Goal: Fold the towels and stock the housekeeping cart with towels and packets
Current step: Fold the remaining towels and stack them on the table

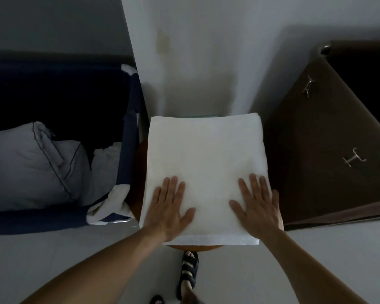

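A folded white towel (206, 159) lies flat on a small round brown table (139, 183), covering nearly all of it. My left hand (170, 207) rests palm down on the towel's near left part, fingers spread. On the near right part, my right hand (258, 205) lies flat in the same way, its outer fingers at the towel's right edge. Neither hand grips anything.
A dark blue fabric bin (127, 137) stands to the left, holding a grey pillow (31, 165) and crumpled white linen (103, 167). A dark brown cabinet (316, 150) with metal handles stands to the right. A white wall is behind. My sandalled foot (188, 270) is below the table.
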Motion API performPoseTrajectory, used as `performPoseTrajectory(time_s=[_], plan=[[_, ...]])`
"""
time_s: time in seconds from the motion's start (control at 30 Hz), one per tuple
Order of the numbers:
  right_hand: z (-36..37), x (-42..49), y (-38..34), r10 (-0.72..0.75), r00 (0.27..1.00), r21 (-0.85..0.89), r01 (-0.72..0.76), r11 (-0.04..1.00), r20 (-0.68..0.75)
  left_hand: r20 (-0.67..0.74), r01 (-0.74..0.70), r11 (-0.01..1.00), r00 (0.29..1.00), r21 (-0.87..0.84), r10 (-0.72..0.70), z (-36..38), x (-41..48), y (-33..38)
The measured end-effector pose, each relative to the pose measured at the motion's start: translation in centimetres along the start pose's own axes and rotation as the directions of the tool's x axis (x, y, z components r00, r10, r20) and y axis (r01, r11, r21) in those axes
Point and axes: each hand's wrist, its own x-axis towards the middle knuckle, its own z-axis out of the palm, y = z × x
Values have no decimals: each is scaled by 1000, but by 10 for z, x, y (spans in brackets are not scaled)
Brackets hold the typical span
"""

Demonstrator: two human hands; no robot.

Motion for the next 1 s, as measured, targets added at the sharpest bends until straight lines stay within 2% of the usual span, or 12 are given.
performPoseTrajectory(time_s=[0.17, 0.27, 0.4, 0.6, 0.73, 0.83, 1.0], plan=[[-20, 6, -13, -99, 992, -68, 94, 993, -75, 44, -33, 999, 998, -9, 33, -16, 6, -7], [-43, 36, -39, -196, 974, -27, 194, 981, -112, -38, -33, 999, 999, 0, 33, -50, 28, -20], [-67, 81, -97, -298, 949, 18, 301, 953, -102, -154, 81, 997, 985, -6, -81, -98, 58, -54], [-116, 135, -204, -477, 861, 37, 490, 871, -176, -243, 301, 952, 922, -45, -303, -134, 57, -176], [-131, 167, -298, -588, 783, 48, 608, 793, -201, -226, 404, 912, 884, -73, -409, -132, 50, -280], [-118, 193, -377, -627, 765, 79, 641, 764, -147, -193, 421, 901, 880, -104, -433, -118, 61, -345], [-47, 261, -481, -547, 833, 197, 525, 828, 85, -60, 385, 916, 918, -109, -393, -69, 110, -443]])
